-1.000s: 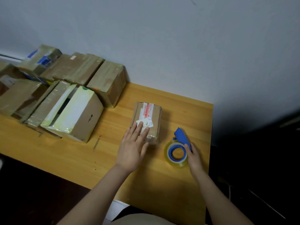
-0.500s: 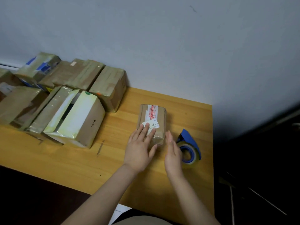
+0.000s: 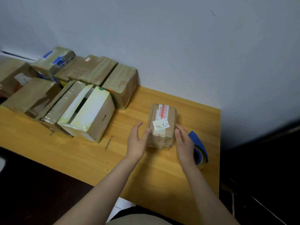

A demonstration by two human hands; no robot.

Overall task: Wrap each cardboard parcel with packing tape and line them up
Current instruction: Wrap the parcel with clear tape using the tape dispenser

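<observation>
Wooden table (image 3: 162,169): straight-fingered left hand (image 3: 136,141) and right hand (image 3: 183,142) flank the small parcel (image 3: 162,122); press evenly, sliding it left toward taped boxes (image 3: 120,82).

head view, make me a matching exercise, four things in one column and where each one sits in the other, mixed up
Things
1. small brown cardboard parcel with red-printed tape
2. blue tape dispenser with clear roll
3. white-topped cardboard box
4. taped parcel with blue patches

Places
a. back row, by the wall
b. between the left hand and right hand
c. on the wooden table, right of the right hand
d. right end of the front row

Pairs: 1-b, 2-c, 3-d, 4-a
</observation>
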